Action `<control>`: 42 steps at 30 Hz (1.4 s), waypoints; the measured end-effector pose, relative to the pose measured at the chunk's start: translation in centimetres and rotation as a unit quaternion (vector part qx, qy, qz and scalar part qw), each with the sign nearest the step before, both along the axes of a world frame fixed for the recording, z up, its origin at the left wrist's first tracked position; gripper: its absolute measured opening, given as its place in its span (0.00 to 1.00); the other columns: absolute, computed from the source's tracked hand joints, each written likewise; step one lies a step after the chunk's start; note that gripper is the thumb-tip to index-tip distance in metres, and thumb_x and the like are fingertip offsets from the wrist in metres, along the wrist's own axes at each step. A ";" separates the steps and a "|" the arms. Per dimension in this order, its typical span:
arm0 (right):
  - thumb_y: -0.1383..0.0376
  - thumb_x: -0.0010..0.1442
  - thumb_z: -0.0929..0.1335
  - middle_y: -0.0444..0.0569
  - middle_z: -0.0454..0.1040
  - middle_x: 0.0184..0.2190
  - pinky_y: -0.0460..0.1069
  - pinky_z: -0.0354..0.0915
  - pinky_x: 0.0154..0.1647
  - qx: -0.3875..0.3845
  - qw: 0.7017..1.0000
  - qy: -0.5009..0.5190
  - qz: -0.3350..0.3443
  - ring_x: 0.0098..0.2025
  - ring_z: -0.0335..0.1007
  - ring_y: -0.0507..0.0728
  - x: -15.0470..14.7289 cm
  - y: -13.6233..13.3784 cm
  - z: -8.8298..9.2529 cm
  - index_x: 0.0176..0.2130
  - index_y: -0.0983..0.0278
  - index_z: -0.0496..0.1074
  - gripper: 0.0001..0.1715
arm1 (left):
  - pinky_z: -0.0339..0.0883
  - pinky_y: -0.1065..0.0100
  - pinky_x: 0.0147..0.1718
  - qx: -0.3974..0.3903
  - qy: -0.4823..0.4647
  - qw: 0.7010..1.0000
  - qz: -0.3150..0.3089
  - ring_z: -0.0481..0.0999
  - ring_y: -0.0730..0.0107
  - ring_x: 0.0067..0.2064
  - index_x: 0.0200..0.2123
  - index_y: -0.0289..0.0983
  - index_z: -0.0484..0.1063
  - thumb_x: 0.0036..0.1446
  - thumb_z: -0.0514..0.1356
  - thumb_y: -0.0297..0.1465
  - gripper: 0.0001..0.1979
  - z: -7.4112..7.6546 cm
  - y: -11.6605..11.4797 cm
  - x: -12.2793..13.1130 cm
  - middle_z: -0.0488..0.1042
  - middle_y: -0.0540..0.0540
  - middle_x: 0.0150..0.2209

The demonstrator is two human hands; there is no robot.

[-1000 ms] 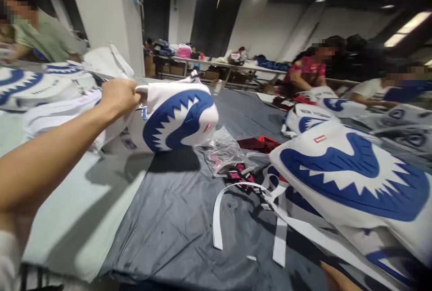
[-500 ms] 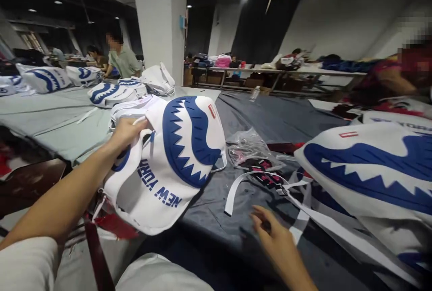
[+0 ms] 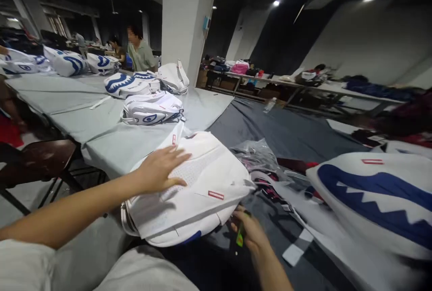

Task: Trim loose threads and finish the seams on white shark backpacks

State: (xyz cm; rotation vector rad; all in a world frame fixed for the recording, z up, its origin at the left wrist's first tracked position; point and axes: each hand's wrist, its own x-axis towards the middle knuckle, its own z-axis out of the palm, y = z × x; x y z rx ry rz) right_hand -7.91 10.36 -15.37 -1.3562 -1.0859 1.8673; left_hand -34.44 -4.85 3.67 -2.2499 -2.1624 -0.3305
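A white backpack (image 3: 209, 165) lies in front of me at the table's edge, its mesh back panel and a red rectangular mark facing up. My left hand (image 3: 157, 172) rests on that panel, fingers spread, holding nothing. At the bag's lower right corner is my right hand (image 3: 253, 230), fingers closed around a small bright green object (image 3: 240, 235); its kind is mostly hidden by the fingers. Whether that hand also grips the bag, I cannot tell. On the right sits another white backpack (image 3: 378, 192) with a blue toothed-mouth print, beside a loose white strap (image 3: 297, 248).
More white-and-blue backpacks (image 3: 151, 109) stand farther back on the light grey table cover (image 3: 104, 120). A clear plastic bag (image 3: 254, 151) lies behind my backpack. A brown chair (image 3: 43, 160) is at the left, and a person (image 3: 141, 55) stands beyond the table.
The backpack has turned over from its printed front to its back panel. My left hand let go of its top edge and lies flat on it. My right hand moved to the bag's corner.
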 end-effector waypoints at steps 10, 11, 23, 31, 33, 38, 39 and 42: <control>0.61 0.62 0.62 0.53 0.79 0.32 0.52 0.62 0.33 0.462 0.770 -0.438 0.035 0.34 0.75 0.61 1.9 -6.6 9.1 0.39 0.62 0.74 0.13 | 0.55 0.44 0.60 0.102 0.086 0.963 0.232 0.52 0.42 0.70 0.70 0.40 0.52 0.62 0.58 0.46 0.37 -17.0 0.8 -1.3 0.49 0.30 0.71; 0.64 0.63 0.62 0.52 0.78 0.29 0.51 0.60 0.30 0.470 0.743 -0.469 0.085 0.30 0.74 0.60 0.8 -7.8 10.0 0.38 0.62 0.74 0.11 | 0.56 0.45 0.59 0.118 0.082 0.958 0.246 0.54 0.42 0.69 0.70 0.40 0.53 0.63 0.58 0.46 0.36 -17.2 0.3 -0.7 0.49 0.30 0.71; 0.67 0.64 0.65 0.63 0.78 0.36 0.53 0.64 0.36 0.276 0.777 -0.499 0.266 0.40 0.76 0.65 -1.9 -7.5 4.4 0.42 0.70 0.72 0.09 | 0.55 0.36 0.57 0.140 0.062 0.968 0.201 0.50 0.30 0.69 0.69 0.34 0.52 0.64 0.56 0.42 0.36 -14.1 -0.9 -0.9 0.45 0.24 0.70; 0.53 0.58 0.70 0.53 0.77 0.41 0.50 0.65 0.40 0.114 0.921 -0.366 0.074 0.42 0.74 0.60 1.3 -6.8 -1.1 0.45 0.64 0.68 0.21 | 0.58 0.53 0.58 0.055 0.127 0.874 -0.466 0.73 0.56 0.52 0.45 0.35 0.75 0.67 0.54 0.39 0.15 -13.5 14.0 7.6 0.77 0.38 0.47; 0.54 0.52 0.73 0.52 0.77 0.41 0.51 0.65 0.40 0.098 0.933 -0.345 0.037 0.42 0.74 0.61 0.2 -7.2 -1.3 0.47 0.64 0.67 0.27 | 0.61 0.54 0.52 0.052 0.142 0.837 -0.526 0.75 0.58 0.40 0.34 0.35 0.75 0.65 0.56 0.46 0.20 -13.4 17.4 9.4 0.78 0.41 0.35; 0.60 0.49 0.74 0.44 0.77 0.35 0.48 0.64 0.35 0.126 0.956 -0.262 -0.039 0.34 0.72 0.55 -1.0 -6.5 1.7 0.51 0.62 0.67 0.31 | 0.60 0.59 0.37 0.134 0.151 0.804 -0.560 0.69 0.65 0.26 0.23 0.36 0.70 0.63 0.58 0.45 0.22 -9.3 19.3 8.9 0.72 0.46 0.21; 0.60 0.50 0.74 0.44 0.76 0.34 0.48 0.63 0.34 0.156 0.956 -0.243 -0.051 0.33 0.71 0.54 -0.9 -6.0 3.0 0.52 0.62 0.67 0.31 | 0.60 0.59 0.38 0.175 0.155 0.812 -0.535 0.69 0.65 0.26 0.23 0.36 0.70 0.65 0.57 0.43 0.21 -7.8 18.8 8.0 0.72 0.46 0.22; 0.60 0.50 0.74 0.42 0.75 0.34 0.47 0.60 0.34 0.283 0.931 -0.229 -0.022 0.34 0.68 0.55 -0.1 -4.2 7.3 0.56 0.59 0.68 0.35 | 0.59 0.59 0.38 0.246 0.189 0.844 -0.438 0.69 0.64 0.28 0.24 0.37 0.69 0.66 0.54 0.41 0.21 -3.4 16.4 5.6 0.71 0.45 0.23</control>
